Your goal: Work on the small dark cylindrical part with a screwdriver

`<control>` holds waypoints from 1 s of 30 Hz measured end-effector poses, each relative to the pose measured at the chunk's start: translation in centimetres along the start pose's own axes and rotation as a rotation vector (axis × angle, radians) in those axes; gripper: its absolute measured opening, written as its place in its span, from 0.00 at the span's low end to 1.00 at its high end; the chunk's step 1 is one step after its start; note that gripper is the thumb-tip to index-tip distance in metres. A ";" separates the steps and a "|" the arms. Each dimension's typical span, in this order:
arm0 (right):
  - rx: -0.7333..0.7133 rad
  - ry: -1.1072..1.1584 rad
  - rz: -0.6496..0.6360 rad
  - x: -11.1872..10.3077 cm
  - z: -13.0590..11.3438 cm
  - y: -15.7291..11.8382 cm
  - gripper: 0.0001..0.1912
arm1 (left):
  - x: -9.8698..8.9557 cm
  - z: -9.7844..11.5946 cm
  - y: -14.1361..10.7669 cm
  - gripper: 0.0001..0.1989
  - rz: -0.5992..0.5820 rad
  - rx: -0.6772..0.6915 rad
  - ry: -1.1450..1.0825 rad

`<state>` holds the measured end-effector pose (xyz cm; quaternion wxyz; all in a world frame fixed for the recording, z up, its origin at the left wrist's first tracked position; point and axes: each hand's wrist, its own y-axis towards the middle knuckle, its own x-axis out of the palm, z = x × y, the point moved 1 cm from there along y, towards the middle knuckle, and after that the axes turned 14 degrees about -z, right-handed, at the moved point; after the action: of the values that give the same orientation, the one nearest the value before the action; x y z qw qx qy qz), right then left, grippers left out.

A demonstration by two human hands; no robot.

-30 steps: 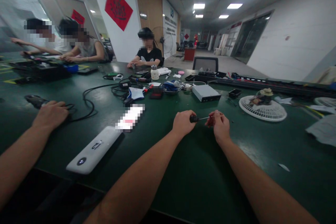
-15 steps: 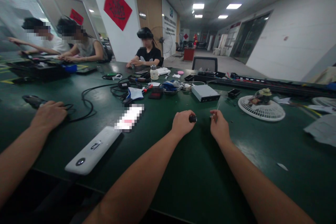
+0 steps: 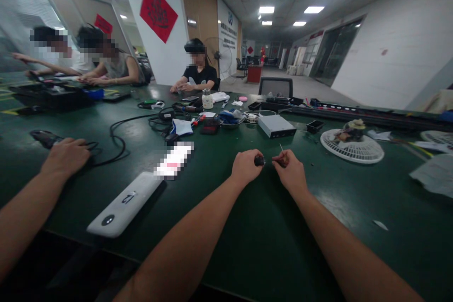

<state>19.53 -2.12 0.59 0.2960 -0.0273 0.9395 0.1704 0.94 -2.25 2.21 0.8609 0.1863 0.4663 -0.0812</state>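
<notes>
My left hand [image 3: 244,167] is closed around a small black cylinder [image 3: 259,160], whose round end sticks out past the fingers toward the right. Just to its right, my right hand [image 3: 290,172] pinches a thin pale rod [image 3: 281,147] that points up from between the fingers. Thumb and fingertips come close to the cylinder's end, with a small gap between. What else the right fingers may hold is too small and dark to make out. Both hands are above the green table [image 3: 247,236].
At the left, another person's hand [image 3: 67,155] rests by a black handheld device [image 3: 46,138] with a cable. A white power bank [image 3: 123,205] lies beside a blurred bright screen [image 3: 175,159]. Further back are a grey metal box [image 3: 276,126] and a white fan grille [image 3: 354,153].
My right hand has moved left, closer to the black cylinder, and turned so the thin rod leans the other way. My left hand stays nearly still.
</notes>
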 end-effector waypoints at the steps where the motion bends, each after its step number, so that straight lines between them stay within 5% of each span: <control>1: -0.008 0.041 0.012 0.0 0.0 0.0 0.10 | 0.0 0.0 0.0 0.08 -0.004 0.005 0.000; 14: -0.047 0.478 -0.035 1.2 0.9 0.6 0.22 | -0.2 0.0 0.0 0.09 -0.042 0.057 -0.020; 30: -0.069 0.610 -0.052 1.4 0.1 0.5 0.23 | -0.3 0.2 0.0 0.08 -0.062 0.102 -0.030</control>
<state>18.42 -1.54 -0.13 0.0034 -0.1112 0.9776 0.1785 0.97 -2.37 2.57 0.8543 0.2143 0.4541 -0.1345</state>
